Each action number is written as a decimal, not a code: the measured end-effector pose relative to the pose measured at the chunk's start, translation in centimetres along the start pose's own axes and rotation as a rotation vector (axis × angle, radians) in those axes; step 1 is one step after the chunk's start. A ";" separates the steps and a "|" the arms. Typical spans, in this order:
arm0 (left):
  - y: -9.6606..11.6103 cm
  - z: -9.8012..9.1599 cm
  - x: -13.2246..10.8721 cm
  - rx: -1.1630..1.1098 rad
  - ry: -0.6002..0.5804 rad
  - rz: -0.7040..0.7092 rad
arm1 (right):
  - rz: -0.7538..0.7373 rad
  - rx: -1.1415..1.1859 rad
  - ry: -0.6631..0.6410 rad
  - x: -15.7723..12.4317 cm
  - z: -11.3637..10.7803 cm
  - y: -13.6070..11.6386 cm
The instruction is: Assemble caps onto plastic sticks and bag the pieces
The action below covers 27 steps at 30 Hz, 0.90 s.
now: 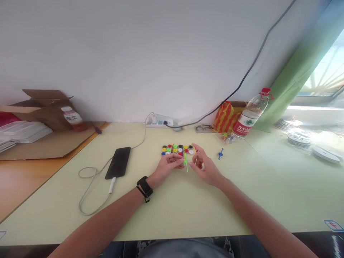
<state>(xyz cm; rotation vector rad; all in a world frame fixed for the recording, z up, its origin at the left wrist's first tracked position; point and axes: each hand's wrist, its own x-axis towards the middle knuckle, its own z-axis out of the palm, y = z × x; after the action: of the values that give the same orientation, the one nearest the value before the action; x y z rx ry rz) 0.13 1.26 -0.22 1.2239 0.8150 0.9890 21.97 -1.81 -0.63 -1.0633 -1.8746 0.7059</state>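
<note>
Near the middle of the table, my left hand (pixel 170 165) pinches a thin green plastic stick (pixel 186 164) between thumb and fingers; its lower end points toward me. My right hand (pixel 205 166) is just to the right of the stick, fingers curled and apart, with nothing visible between them. Behind both hands lie several small round coloured discs (pixel 175 150) in rows, in yellow, red, green, white, blue and black, with thin coloured sticks among them. My left hand hides some of these. A blue piece with a disc on a stick (pixel 220 154) lies to the right.
A black phone (pixel 118 163) with a white cable (pixel 85 200) lies left. At the back are a power strip (pixel 159 122), glasses (pixel 203 128), a striped bag (pixel 226 116) and a large water bottle (pixel 248 116). Cardboard (pixel 53 143) covers the far left; wrapped white discs (pixel 299 138) are far right.
</note>
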 end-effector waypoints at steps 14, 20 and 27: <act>-0.1 0.0 0.1 0.020 0.008 0.023 | 0.133 0.213 -0.149 0.9 -0.5 -0.9; 0.0 0.1 0.0 0.032 -0.037 0.034 | 0.105 0.156 -0.152 0.7 0.1 -0.5; 0.0 0.2 0.1 0.035 -0.002 0.017 | 0.055 0.037 -0.119 0.4 0.1 -0.3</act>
<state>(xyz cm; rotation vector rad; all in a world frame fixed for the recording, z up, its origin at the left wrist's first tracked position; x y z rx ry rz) 0.29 1.25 -0.15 1.2626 0.8248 0.9910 21.65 -1.60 -0.31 -1.0736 -1.9309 0.8489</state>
